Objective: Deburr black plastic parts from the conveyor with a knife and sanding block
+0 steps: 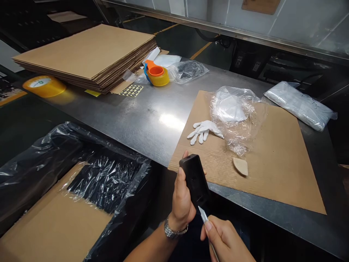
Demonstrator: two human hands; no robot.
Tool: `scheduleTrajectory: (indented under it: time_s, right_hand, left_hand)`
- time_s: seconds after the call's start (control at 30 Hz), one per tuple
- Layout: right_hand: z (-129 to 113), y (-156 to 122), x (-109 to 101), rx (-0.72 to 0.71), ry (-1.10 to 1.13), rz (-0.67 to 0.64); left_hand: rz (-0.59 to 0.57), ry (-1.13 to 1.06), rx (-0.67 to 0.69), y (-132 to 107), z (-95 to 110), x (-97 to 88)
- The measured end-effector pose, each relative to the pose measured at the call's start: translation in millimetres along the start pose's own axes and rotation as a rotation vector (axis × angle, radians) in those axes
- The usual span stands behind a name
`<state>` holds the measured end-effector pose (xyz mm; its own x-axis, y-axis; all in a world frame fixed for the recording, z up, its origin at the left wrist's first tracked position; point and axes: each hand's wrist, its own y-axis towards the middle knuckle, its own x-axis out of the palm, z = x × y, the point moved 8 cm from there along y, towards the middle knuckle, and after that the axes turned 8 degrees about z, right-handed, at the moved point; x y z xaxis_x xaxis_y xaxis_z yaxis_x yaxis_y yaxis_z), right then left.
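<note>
My left hand, with a metal watch on its wrist, grips a black rectangular plastic part that is hollow on the side facing me. The part is held tilted in front of the table edge. My right hand is closed around a utility knife. Its blade points up and left, close to the lower end of the black part; whether it touches cannot be made out. Beyond my hands, a white glove and a beige wedge-shaped pad lie on a cardboard sheet.
Crumpled clear plastic rests on the cardboard. A bagged white bundle lies at the right. Stacked cardboard, a tape dispenser and a yellow tape roll occupy the metal table's far left. A plastic-lined box stands lower left.
</note>
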<state>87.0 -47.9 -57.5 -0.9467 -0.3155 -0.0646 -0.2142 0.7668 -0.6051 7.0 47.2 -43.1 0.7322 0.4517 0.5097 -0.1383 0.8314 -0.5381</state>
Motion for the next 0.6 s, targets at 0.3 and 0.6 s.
scheduleTrajectory:
  time_s: [0.3,0.6]
  right_hand:
    - [-27.6,-17.9,-23.4,-0.384,-0.437,0.450]
    - [-64.4,-50.5,0.5,-0.955,-1.229,0.958]
  left_hand:
    - [0.084,-0.198,0.043,-0.6,6.2,-2.8]
    - [0.158,-0.260,0.162,-2.2,17.9,-8.7]
